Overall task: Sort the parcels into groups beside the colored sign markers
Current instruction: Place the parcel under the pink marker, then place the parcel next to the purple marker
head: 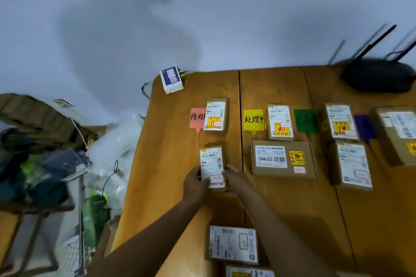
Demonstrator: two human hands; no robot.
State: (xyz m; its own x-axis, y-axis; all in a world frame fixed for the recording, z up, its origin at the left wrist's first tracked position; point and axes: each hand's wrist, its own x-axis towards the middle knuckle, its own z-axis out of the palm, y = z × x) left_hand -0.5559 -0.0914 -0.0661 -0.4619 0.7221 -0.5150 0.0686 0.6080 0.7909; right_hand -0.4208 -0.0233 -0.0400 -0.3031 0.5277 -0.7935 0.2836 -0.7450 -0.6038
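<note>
left grip: bare, no glove | right grip: bare | forearms: sleeveless, unadorned

Four colored sign markers lie flat in a row on the far part of the table: a pink sign, a yellow sign, a green sign and a purple sign. The pink and yellow ones have black writing.

A small brown parcel lies just right of the pink sign, over its edge. Nearer, a second small parcel is held at its near end – white label up. Right of the yellow sign lies a small parcel, with a wide flat parcel nearer. Two parcels lie past the green sign – one big parcel past the purple. Two more parcels wait at the near edge.
</note>
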